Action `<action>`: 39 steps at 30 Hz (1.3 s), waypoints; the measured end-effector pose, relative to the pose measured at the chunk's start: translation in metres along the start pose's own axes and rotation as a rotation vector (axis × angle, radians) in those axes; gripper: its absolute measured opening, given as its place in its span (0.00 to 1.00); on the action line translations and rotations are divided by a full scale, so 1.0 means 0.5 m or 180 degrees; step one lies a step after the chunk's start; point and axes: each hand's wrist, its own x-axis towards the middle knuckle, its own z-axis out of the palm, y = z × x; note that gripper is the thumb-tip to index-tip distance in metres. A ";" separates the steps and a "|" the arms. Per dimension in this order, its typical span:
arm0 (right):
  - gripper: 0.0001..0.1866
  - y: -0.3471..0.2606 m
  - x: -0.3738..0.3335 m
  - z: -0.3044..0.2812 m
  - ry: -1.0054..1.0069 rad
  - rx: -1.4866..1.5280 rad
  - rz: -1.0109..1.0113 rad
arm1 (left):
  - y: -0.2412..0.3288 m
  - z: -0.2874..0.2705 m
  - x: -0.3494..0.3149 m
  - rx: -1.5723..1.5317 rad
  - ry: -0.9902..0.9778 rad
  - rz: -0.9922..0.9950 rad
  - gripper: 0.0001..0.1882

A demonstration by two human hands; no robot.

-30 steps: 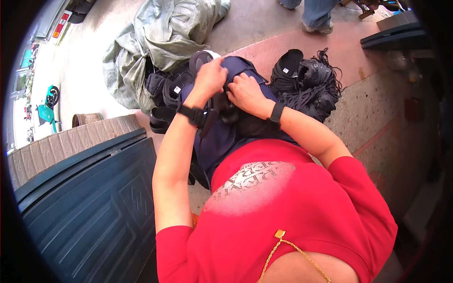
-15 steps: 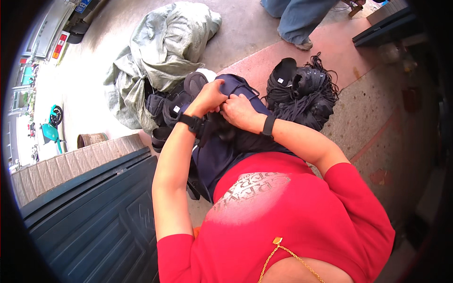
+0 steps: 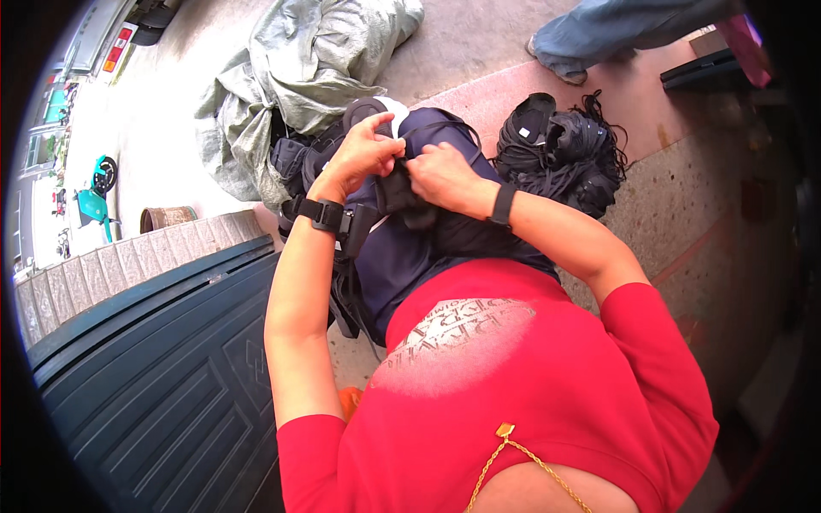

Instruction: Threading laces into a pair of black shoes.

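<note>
A black shoe upper (image 3: pixel 400 193) lies over my lap, between my hands. My left hand (image 3: pixel 357 161) is closed at its upper left edge, thumb and fingers together and the index finger raised. Close beside it, my right hand (image 3: pixel 451 181) is closed in a pinch at the upper's right edge; what lies inside the fingertips is hidden. A thin black lace (image 3: pixel 457 125) arches over my dark blue trousers (image 3: pixel 385 265), just beyond the hands. Past my left hand, several dark shoe uppers (image 3: pixel 295 156) lie by a grey-green woven sack (image 3: pixel 312 60).
At the right, a pile of black shoe uppers (image 3: pixel 560 154) with long laces lies on the floor. A person in blue jeans (image 3: pixel 616 34) stands beyond it. A dark blue panelled door (image 3: pixel 162 376) is at my left, near a brown pot (image 3: pixel 167 218).
My hands have drawn slightly apart, and my left index finger is now raised. More of the shoe upper shows between them. The person in jeans has shifted right. The view has tilted a little.
</note>
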 end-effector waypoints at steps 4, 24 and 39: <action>0.04 0.000 -0.002 -0.016 0.0583 -0.0280 0.0043 | 0.011 0.006 0.017 -0.0504 0.0155 0.0107 0.33; 0.11 0.071 -0.010 -0.426 0.3062 0.3698 -0.0277 | 0.057 0.084 0.036 0.0464 0.0442 -0.0189 0.29; 0.10 0.123 -0.027 -0.398 0.2569 0.3698 0.0282 | -0.110 -0.003 -0.066 0.2897 0.1313 0.1627 0.10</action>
